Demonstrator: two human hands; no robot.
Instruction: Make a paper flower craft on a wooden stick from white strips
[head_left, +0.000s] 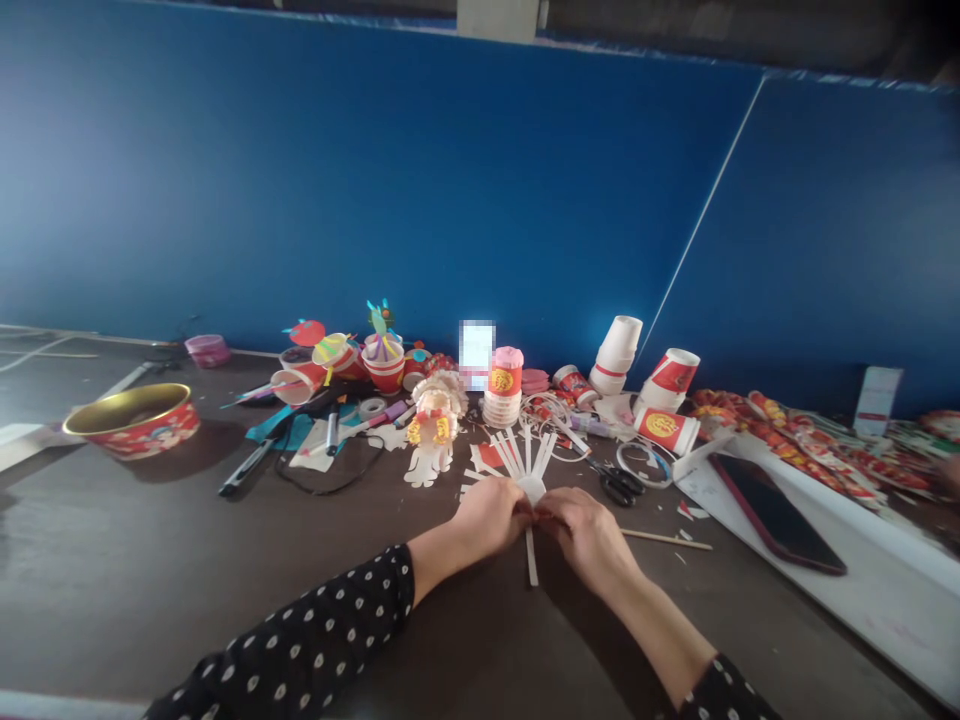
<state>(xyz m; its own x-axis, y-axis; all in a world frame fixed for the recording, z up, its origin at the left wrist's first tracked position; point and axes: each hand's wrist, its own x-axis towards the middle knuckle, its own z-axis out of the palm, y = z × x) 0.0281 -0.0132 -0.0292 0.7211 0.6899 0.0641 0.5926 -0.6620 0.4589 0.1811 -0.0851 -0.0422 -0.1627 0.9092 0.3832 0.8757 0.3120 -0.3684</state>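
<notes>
A paper cup cut into strips (pixel 532 486) is spread out like a fan, its round base in the middle and white strips fanning away from me. My left hand (pixel 495 515) pinches it at the near left side. Close beside it, my right hand (pixel 583 528) grips the near right side, fingertips almost meeting the left ones. One strip hangs down toward me below the hands. What lies exactly between the fingertips is hidden. Just beyond stands a stack of cups (pixel 502 390) with a pink top, and left of it a cut-paper figure (pixel 433 430).
Black scissors (pixel 621 484) and a wooden stick (pixel 666 540) lie right of my hands. Farther right, a phone (pixel 780 512) rests in a white tray (pixel 862 600). At left are a red-and-gold bowl (pixel 135 425) and a utility knife (pixel 251 465). Paper cups (pixel 619 355) stand along the blue wall.
</notes>
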